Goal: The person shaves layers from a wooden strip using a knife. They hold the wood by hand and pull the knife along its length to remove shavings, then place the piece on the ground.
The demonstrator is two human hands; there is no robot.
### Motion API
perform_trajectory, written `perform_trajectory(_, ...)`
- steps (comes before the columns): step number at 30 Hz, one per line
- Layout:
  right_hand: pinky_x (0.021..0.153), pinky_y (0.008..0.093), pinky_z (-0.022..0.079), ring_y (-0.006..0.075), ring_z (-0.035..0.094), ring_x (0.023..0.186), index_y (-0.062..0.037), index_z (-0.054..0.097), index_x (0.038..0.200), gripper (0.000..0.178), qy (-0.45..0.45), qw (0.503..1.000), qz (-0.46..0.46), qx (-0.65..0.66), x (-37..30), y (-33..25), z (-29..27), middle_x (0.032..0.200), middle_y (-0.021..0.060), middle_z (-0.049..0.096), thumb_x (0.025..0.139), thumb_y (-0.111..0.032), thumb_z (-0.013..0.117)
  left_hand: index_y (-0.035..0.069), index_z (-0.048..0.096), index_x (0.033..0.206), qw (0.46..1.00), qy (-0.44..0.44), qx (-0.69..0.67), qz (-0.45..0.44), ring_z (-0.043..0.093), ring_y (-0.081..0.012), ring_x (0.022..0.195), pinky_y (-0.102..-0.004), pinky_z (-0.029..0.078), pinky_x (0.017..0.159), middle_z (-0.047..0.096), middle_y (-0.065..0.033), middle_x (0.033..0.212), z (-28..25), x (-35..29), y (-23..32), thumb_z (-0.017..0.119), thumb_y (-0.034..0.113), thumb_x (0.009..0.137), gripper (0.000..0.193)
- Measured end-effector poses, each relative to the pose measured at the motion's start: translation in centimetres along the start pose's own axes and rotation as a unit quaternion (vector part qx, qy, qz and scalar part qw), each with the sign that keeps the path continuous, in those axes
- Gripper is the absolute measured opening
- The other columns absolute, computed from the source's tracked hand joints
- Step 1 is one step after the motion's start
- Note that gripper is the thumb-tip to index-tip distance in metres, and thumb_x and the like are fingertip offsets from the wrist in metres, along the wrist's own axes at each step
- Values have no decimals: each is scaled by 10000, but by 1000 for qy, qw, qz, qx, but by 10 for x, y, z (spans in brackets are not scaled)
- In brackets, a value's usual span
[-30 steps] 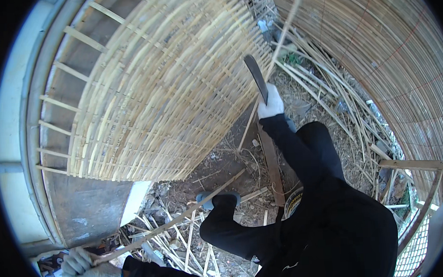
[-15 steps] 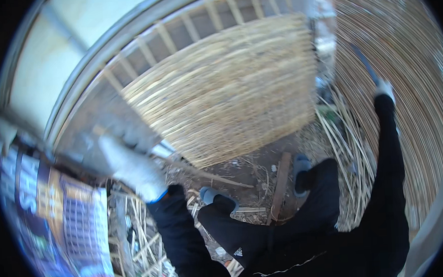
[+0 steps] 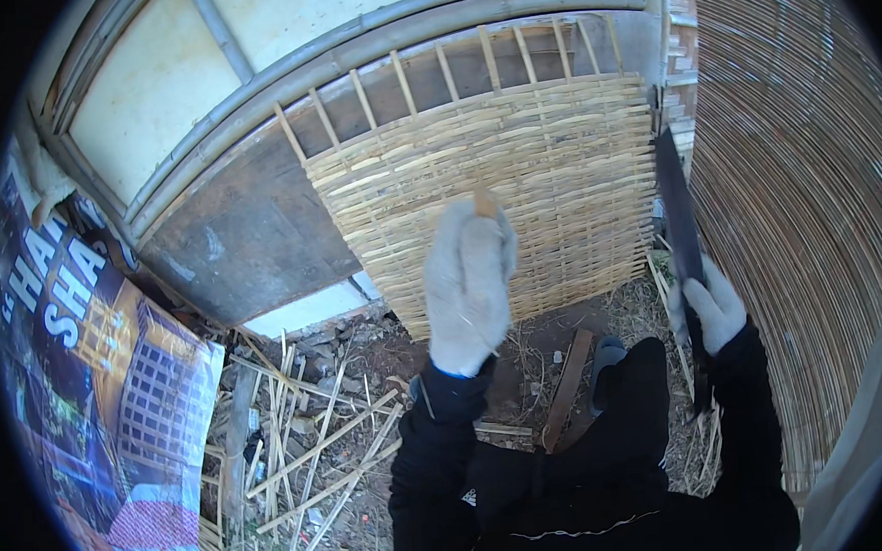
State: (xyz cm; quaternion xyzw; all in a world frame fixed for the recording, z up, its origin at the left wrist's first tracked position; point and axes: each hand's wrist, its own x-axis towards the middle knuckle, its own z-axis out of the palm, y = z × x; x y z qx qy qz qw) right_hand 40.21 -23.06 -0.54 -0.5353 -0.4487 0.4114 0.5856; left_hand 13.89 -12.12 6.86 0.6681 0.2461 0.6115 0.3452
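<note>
My left hand (image 3: 467,289), in a white glove, is closed in front of the woven bamboo panel (image 3: 565,159). A short tan end of what looks like a bamboo strip (image 3: 484,205) pokes out past its fingers; the rest is hidden by the glove or seen end-on. On the right, my right hand (image 3: 712,306), also gloved, grips a machete (image 3: 679,203). Its dark blade points upward beside the panel's right edge. The panel leans against a board, with bare upright slats sticking out above its weave.
Loose bamboo strips (image 3: 340,450) litter the ground at lower left, beside a printed banner (image 3: 158,390). A flat wooden piece (image 3: 569,389) lies between my feet. A wall of thin rods (image 3: 806,206) rises on the right. Bamboo poles (image 3: 349,51) run behind the panel.
My left hand has swung from the far left to the middle, in front of the panel. My right hand has drawn nearer and inward with the machete. The view has turned slightly left.
</note>
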Motion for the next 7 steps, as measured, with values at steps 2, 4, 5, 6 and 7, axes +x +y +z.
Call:
perform_trajectory(2,488,227,459,94,547,569,-11,394,1333,362,-61,992,-93,-55,-2,-45,24,797,17,593,1024,-199,413,88,477,872,1000,1,9,16,336,-47,514,-215,242,445,396,37,636,17,-12,-3,366,407,1045,380)
perform_trajectory(4,481,227,444,85,526,548,28,370,1314,363,-115,973,-166,-111,-1,-77,38,775,29,585,1019,-183,392,38,577,1045,1000,-11,17,2,454,-86,600,-251,371,546,508,3,711,20,-29,-18,447,280,1030,276)
perform_trajectory(5,472,222,428,75,503,532,62,360,1294,359,-150,959,-208,-124,-2,-95,49,767,40,578,1011,-158,382,38,577,1045,1000,-15,22,5,454,-86,600,-251,371,546,508,3,711,17,-34,-9,447,280,1030,276)
perform_trajectory(6,479,229,432,77,488,520,57,370,1276,368,-168,949,-225,-146,-3,-109,55,760,44,576,999,-182,413,37,574,1041,1000,-12,6,13,476,-87,609,-245,386,559,528,-4,724,16,-39,-6,457,290,1028,280)
perform_trajectory(7,490,250,451,95,511,533,52,346,1299,435,-185,949,-204,-154,-7,-121,60,758,59,581,988,-233,455,36,571,1036,1000,-10,-14,20,498,-89,618,-239,400,571,548,-10,736,21,-42,-4,466,300,1026,285)
